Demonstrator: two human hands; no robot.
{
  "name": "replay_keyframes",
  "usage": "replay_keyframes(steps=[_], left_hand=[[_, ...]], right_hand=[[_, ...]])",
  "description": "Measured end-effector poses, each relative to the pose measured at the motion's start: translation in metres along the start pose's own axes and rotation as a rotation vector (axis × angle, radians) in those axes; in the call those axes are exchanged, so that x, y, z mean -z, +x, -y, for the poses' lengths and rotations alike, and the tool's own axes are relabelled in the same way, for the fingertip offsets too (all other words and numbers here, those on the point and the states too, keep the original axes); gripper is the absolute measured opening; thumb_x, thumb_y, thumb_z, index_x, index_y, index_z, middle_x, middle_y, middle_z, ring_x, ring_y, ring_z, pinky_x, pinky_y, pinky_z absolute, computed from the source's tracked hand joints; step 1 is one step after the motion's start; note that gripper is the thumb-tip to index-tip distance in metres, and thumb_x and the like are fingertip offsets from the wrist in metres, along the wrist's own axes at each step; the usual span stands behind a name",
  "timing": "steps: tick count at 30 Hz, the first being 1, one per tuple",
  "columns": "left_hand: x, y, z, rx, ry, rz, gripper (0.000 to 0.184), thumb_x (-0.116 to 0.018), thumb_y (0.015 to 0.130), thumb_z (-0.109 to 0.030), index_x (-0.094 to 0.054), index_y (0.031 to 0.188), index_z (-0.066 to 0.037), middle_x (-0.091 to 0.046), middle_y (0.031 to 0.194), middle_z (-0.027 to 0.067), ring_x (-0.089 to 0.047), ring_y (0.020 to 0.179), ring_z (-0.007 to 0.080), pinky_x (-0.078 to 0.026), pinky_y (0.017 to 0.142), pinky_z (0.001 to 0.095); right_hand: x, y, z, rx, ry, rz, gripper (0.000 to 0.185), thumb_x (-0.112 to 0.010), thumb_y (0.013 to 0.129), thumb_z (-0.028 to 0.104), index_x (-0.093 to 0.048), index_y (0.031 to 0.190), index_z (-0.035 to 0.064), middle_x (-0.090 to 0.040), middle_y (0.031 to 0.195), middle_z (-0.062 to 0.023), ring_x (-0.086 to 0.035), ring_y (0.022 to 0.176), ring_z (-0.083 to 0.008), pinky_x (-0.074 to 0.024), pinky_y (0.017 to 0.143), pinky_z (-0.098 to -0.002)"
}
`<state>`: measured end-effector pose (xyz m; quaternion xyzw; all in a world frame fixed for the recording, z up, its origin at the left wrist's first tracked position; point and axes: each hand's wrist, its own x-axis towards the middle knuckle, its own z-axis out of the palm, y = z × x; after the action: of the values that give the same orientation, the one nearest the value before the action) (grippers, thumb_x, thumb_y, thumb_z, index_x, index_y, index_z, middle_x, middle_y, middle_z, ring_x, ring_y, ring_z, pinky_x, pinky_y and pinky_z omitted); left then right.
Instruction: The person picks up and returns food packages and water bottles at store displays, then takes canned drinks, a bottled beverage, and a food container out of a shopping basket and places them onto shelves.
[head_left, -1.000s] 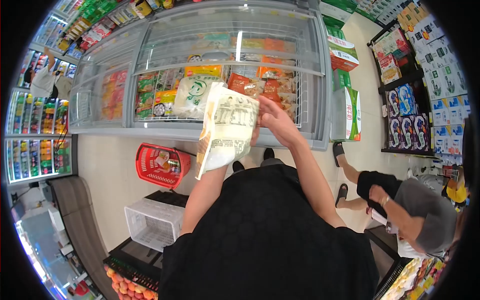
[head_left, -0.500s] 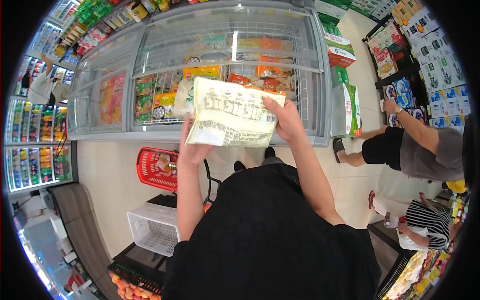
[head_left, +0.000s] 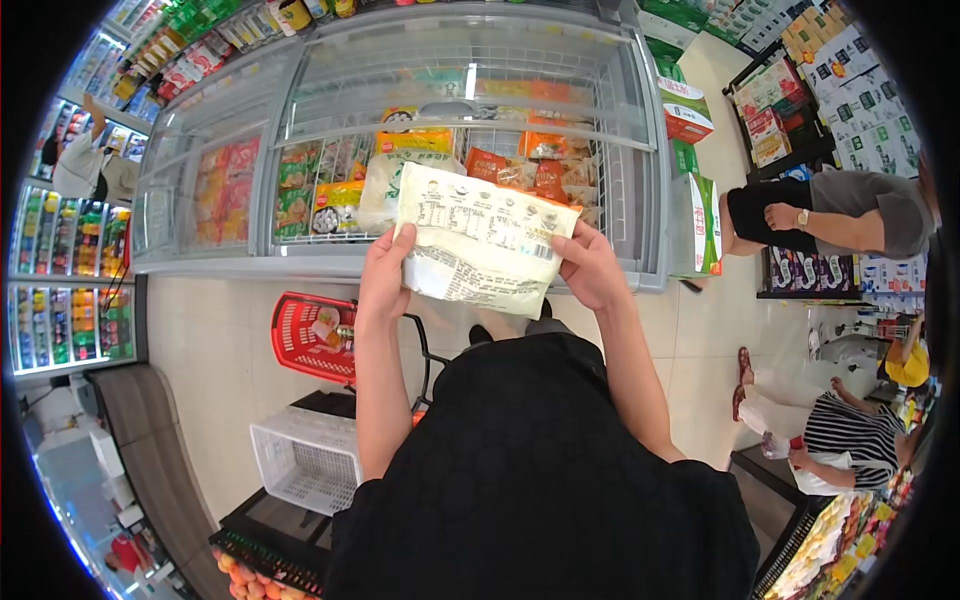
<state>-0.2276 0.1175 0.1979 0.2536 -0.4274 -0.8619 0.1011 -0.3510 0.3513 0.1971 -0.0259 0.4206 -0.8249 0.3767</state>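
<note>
- Watching remotely, I see left hand (head_left: pixel 383 275) and right hand (head_left: pixel 592 265) pinching opposite edges of a bag (head_left: pixel 480 245).
- Risk, I judge: either grip loosening could drop it floorward, onto tiles (head_left: pixel 215 335).

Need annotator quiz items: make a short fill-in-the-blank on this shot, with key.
1. Of the left hand and right hand, the ____ one is nearer the barcode on the packet.
2. The shopping basket on the floor is ____.
3. The wearer's shirt is ____.

Missing words: right; red; black.
</note>
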Motion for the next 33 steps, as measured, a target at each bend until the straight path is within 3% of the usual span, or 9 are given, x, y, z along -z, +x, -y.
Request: replay_keyframes(steps=[7,11,15,20,24,27,30,32,33], left_hand=[[0.039,0.01,0.012,0.091,0.198,-0.033,0.033,-0.051,0.094,-0.021,-0.055,0.116,0.003,-0.063,0.106,0.0107,-0.059,0.093,0.0157,-0.045,0.083,0.0276],[0.017,0.007,0.039,-0.437,0.851,-0.332,0.051,-0.061,0.087,-0.026,-0.047,0.126,0.003,-0.049,0.127,0.0167,-0.049,0.113,0.0209,-0.041,0.092,0.0333],[-0.063,0.0,0.067,-0.253,0.41,0.221,0.059,-0.058,0.088,-0.031,-0.036,0.133,0.0,-0.043,0.131,0.012,-0.043,0.119,0.0215,-0.036,0.1,0.0351],[-0.047,0.054,0.095,0.001,-0.161,0.344,0.057,-0.057,0.089,-0.033,-0.035,0.132,-0.003,-0.045,0.129,0.0096,-0.044,0.119,0.0208,-0.037,0.1,0.0355],[-0.069,0.092,0.095,0.261,-0.199,0.005,0.048,-0.059,0.088,-0.021,-0.04,0.128,-0.001,-0.053,0.118,0.011,-0.053,0.109,0.022,-0.043,0.094,0.0347],[-0.066,0.134,0.104,0.37,-0.213,-0.055,0.043,-0.053,0.085,-0.008,-0.041,0.126,0.002,-0.052,0.121,0.0147,-0.054,0.111,0.0275,-0.045,0.094,0.0393],[-0.062,0.177,0.111,0.463,-0.307,-0.095,0.043,-0.051,0.086,-0.01,-0.04,0.126,0.002,-0.053,0.12,0.0152,-0.055,0.109,0.029,-0.046,0.093,0.0411],[-0.059,0.204,0.118,0.474,-0.307,-0.106,0.046,-0.05,0.086,-0.011,-0.038,0.129,0.001,-0.05,0.125,0.0178,-0.053,0.112,0.0317,-0.044,0.095,0.0443],[-0.058,0.215,0.121,0.499,-0.276,-0.106,0.047,-0.05,0.086,-0.012,-0.038,0.129,0.001,-0.05,0.125,0.0179,-0.052,0.112,0.0319,-0.044,0.096,0.0442]], right_hand=[[-0.003,-0.001,-0.019,0.016,-0.135,-0.112,0.03,-0.059,0.086,0.005,-0.053,0.113,-0.0045,-0.061,0.107,-0.0108,-0.061,0.093,-0.0156,-0.0514,0.078,-0.0284],[-0.025,-0.001,-0.013,0.132,-0.292,-0.279,0.027,-0.06,0.085,0.006,-0.055,0.11,-0.0053,-0.064,0.1,-0.0109,-0.063,0.087,-0.0155,-0.0516,0.077,-0.0284],[-0.048,0.008,-0.028,0.301,-0.754,-0.372,0.031,-0.06,0.085,0.007,-0.055,0.112,-0.0062,-0.064,0.102,-0.0131,-0.063,0.09,-0.0165,-0.0505,0.081,-0.0299],[-0.025,0.035,-0.031,0.617,-1.186,0.157,0.036,-0.059,0.086,0.011,-0.051,0.118,-0.0055,-0.063,0.105,-0.0146,-0.06,0.101,-0.0178,-0.047,0.086,-0.0273],[0.037,0.064,0.006,0.083,-0.586,-0.011,0.038,-0.06,0.086,0.015,-0.052,0.12,-0.0022,-0.054,0.122,-0.0143,-0.052,0.113,-0.0197,-0.0428,0.093,-0.0344],[0.108,0.104,0.012,0.163,-0.591,-0.324,0.037,-0.054,0.089,0.011,-0.048,0.123,-0.003,-0.052,0.125,-0.0134,-0.051,0.114,-0.0227,-0.043,0.091,-0.0329],[0.171,0.138,-0.008,-0.089,-0.915,-0.53,0.042,-0.054,0.091,0.018,-0.044,0.126,-0.0032,-0.053,0.123,-0.013,-0.055,0.108,-0.0223,-0.0462,0.087,-0.0303],[0.201,0.162,-0.016,-0.475,0.129,-0.266,0.049,-0.062,0.087,0.023,-0.044,0.125,-0.0014,-0.055,0.118,-0.0121,-0.056,0.105,-0.0181,-0.0497,0.081,-0.0313],[0.205,0.172,-0.017,-0.512,0.215,-0.254,0.047,-0.063,0.086,0.021,-0.045,0.124,0.0001,-0.056,0.115,-0.0117,-0.058,0.101,-0.0201,-0.0518,0.08,-0.0358]])
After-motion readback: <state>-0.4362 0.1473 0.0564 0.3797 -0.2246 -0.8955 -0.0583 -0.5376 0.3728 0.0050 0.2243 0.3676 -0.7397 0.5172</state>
